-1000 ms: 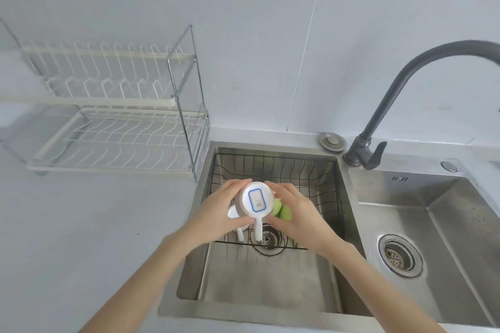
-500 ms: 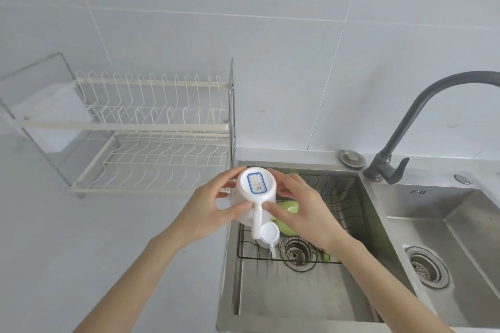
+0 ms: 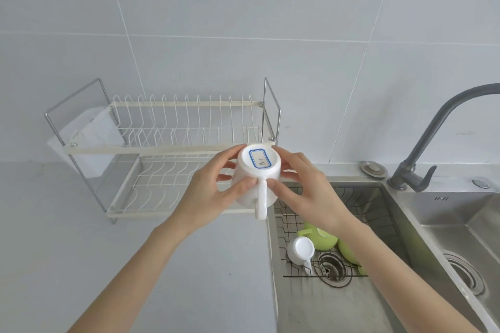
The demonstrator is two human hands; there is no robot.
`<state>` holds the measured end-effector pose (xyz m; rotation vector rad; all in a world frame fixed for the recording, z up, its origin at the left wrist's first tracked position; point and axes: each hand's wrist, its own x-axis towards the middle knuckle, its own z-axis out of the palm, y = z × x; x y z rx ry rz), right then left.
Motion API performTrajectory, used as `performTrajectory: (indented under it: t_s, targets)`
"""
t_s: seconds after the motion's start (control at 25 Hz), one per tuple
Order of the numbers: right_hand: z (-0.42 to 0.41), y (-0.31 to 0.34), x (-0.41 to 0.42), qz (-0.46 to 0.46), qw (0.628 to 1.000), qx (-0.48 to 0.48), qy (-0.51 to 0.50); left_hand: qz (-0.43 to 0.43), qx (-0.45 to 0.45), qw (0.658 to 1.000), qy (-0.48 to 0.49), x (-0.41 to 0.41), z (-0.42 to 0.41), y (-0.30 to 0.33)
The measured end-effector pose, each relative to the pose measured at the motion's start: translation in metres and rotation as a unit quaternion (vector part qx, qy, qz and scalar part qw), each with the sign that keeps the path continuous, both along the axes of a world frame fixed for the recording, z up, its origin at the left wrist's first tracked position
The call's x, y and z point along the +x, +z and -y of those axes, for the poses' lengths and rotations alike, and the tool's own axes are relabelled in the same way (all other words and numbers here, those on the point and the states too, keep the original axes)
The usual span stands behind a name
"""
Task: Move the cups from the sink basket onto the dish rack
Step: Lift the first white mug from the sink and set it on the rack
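A white cup point(image 3: 257, 178) is held upside down in the air, its base with a blue-framed label facing me and its handle pointing down toward me. My left hand point(image 3: 211, 192) grips its left side and my right hand point(image 3: 305, 186) grips its right side. The cup hangs over the right front corner of the white two-tier dish rack point(image 3: 167, 143), beside the sink's left edge. In the wire sink basket point(image 3: 359, 203) lie another white cup point(image 3: 301, 249) and two green cups point(image 3: 322, 238), partly hidden by my right forearm.
A grey faucet point(image 3: 427, 149) arches over the divider between the two steel sink basins point(image 3: 460, 227). A round plug cap point(image 3: 373, 169) sits on the rim behind the basket. A white plastic holder point(image 3: 86, 138) hangs at the rack's left end. Grey counter point(image 3: 108, 265) spreads left.
Both hands have lifted the white cup out of the sink basket and carried it up and left to the dish rack's right front corner. My view has turned left toward the rack.
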<state>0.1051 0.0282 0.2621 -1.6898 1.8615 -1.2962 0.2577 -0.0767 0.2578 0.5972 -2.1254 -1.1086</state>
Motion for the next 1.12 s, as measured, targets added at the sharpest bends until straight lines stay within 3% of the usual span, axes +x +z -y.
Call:
performTrajectory:
  t_s: [0.44, 0.64, 0.84, 1.12]
  targets:
    - [0.068, 0.091, -0.003, -0.054, 0.998, -0.029, -0.019, -0.044, -0.094, 0.994, -0.016, -0.002, 0.080, 0.085]
    - [0.107, 0.117, -0.018, -0.181, 0.983, 0.031, -0.017, -0.014, -0.090, 0.996, -0.014, -0.023, 0.117, 0.094]
    - [0.158, 0.110, -0.042, -0.244, 0.961, 0.123, -0.033, 0.042, -0.055, 0.997, -0.025, -0.049, 0.157, 0.083]
    - [0.203, 0.077, -0.059, -0.327, 0.901, 0.283, -0.013, 0.152, -0.013, 0.988, -0.029, -0.075, 0.188, 0.042]
